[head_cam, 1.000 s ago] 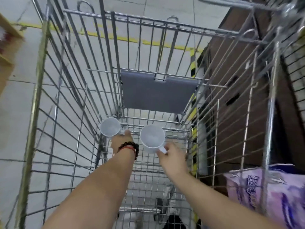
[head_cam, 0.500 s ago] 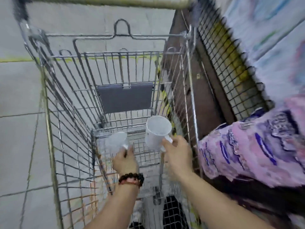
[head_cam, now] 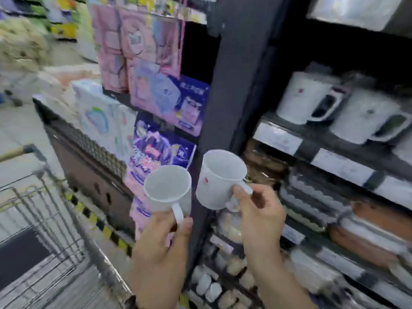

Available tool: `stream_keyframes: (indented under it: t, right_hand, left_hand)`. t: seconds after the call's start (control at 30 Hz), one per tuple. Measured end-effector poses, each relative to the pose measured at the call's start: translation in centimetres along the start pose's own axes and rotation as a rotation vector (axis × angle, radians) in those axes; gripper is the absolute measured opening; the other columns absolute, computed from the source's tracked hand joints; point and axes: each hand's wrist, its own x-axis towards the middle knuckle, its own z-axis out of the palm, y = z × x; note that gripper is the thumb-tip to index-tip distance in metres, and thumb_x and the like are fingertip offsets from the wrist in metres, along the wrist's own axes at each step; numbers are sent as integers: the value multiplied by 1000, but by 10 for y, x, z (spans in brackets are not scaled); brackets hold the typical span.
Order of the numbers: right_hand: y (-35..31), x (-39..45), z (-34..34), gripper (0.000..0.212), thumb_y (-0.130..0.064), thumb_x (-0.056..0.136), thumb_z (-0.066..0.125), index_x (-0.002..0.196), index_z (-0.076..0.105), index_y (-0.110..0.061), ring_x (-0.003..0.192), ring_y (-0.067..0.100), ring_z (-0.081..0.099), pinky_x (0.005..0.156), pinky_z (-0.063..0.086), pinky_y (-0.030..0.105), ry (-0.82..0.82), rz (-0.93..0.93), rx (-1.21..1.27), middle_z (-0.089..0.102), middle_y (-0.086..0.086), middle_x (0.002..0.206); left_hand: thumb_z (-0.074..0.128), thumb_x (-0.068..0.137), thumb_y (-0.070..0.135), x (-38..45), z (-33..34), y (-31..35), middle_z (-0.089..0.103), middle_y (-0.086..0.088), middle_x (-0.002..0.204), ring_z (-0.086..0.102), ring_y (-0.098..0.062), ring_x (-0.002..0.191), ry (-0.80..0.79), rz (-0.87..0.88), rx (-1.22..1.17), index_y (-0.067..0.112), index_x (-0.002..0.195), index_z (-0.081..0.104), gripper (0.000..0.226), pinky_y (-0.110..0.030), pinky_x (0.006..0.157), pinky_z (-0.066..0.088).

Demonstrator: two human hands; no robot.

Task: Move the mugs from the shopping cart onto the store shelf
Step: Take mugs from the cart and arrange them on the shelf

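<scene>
Both mugs [head_cam: 167, 188] have left the cart [head_cam: 55, 219]; each hand's fingers [head_cam: 239, 194] pinch a handle, the shelf [head_cam: 334, 150] ahead.

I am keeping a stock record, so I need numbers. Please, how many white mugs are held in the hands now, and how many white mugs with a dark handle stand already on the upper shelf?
White mugs held in hands: 2 (left mug in the left hand, right mug in the right hand)
White mugs with dark handle on the shelf: 2 (first, second)
Total: 4
</scene>
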Motion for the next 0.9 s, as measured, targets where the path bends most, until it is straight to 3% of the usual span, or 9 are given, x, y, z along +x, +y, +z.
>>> stream_keyframes:
  t: [0.13, 0.23, 0.37, 0.5, 0.63, 0.77, 0.9]
  right_hand:
    - [-49, 16, -141, 13, -23, 86, 69, 75, 63, -25, 60, 0, 53, 54, 43, 17, 229, -120, 38, 63, -12, 69]
    - [-69, 19, -245, 10, -23, 86, 69, 77, 66, -20, 60, 6, 54, 53, 44, 19, 339, -166, 45, 65, -5, 69]
    - [-83, 20, -369, 13, -20, 86, 70, 73, 67, -24, 61, 9, 59, 55, 48, 21, 449, -213, 12, 67, -3, 67]
    - [-91, 22, -471, 11, -20, 87, 69, 77, 65, -20, 63, 10, 59, 57, 48, 21, 529, -234, -44, 67, 1, 70]
    - [-93, 28, -548, 7, -15, 88, 66, 82, 64, -12, 63, 11, 59, 58, 47, 20, 602, -236, -65, 67, 8, 72]
    - [-90, 44, -594, 9, -12, 90, 64, 82, 64, -14, 65, 13, 60, 61, 48, 22, 650, -205, -35, 68, 7, 73]
    - [-87, 68, -611, 7, -12, 92, 60, 87, 65, -12, 73, 16, 64, 68, 51, 27, 621, -161, -42, 70, 8, 80]
  left_hand:
    - [51, 77, 51, -32, 54, 107, 60, 22, 91, 54, 10, 84, -114, 227, -79, 43, 74, 59, 12, -1, 72, 35]
    - [57, 80, 45, -68, 98, 182, 60, 22, 84, 55, 9, 77, -186, 352, -169, 42, 74, 57, 6, -2, 68, 35]
    - [69, 84, 36, -123, 159, 259, 59, 21, 75, 51, 5, 68, -282, 397, -302, 41, 71, 58, 17, -5, 62, 34]
    - [65, 87, 28, -171, 210, 319, 56, 15, 68, 51, 1, 66, -365, 403, -381, 39, 68, 56, 24, -7, 59, 34]
    - [66, 87, 26, -208, 257, 358, 58, 11, 74, 54, 0, 74, -452, 412, -386, 37, 67, 58, 24, -8, 62, 37]
    - [65, 88, 28, -229, 301, 377, 54, 9, 68, 51, -6, 71, -520, 486, -340, 24, 62, 57, 27, -14, 63, 37]
    - [61, 89, 35, -228, 352, 383, 55, 2, 75, 52, -16, 73, -521, 507, -264, 9, 67, 58, 34, -38, 69, 47]
